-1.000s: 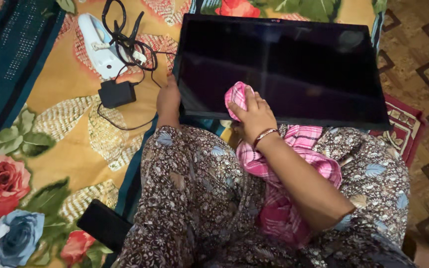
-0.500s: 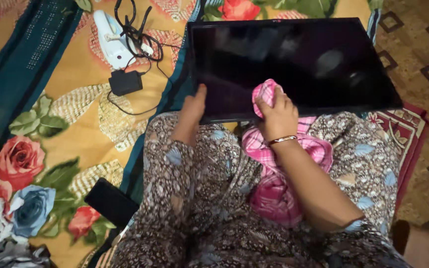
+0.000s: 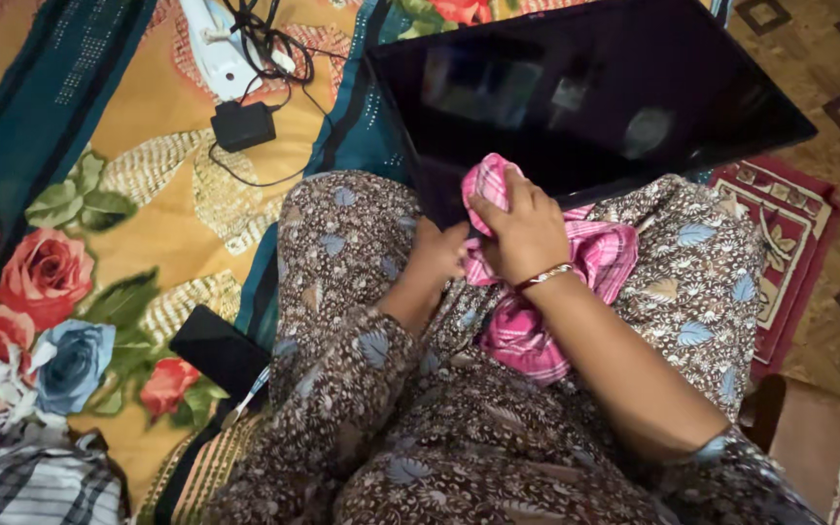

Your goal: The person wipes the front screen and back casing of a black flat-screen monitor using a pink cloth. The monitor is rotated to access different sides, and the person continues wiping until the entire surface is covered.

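A black flat screen (image 3: 585,97) lies tilted with its near edge on my lap. My right hand (image 3: 525,228), with a bangle at the wrist, is closed on a bunched pink checked cloth (image 3: 537,311) and presses it against the screen's near edge. The rest of the cloth trails down over my flowered dress. My left hand (image 3: 437,255) sits at the screen's lower left corner, its fingers partly hidden under the edge and the cloth, seemingly gripping that corner.
A floral bedsheet (image 3: 148,224) covers the surface at left. On it lie a white and blue iron (image 3: 214,49), a tangle of black cable with a power adapter (image 3: 243,124), and a black flat object (image 3: 218,348) by my knee. A patterned rug (image 3: 789,243) lies at right.
The screen has been drawn closer and tilted onto my lap. My left hand slid from the left edge down to the near corner. My right hand kept the cloth on the screen.
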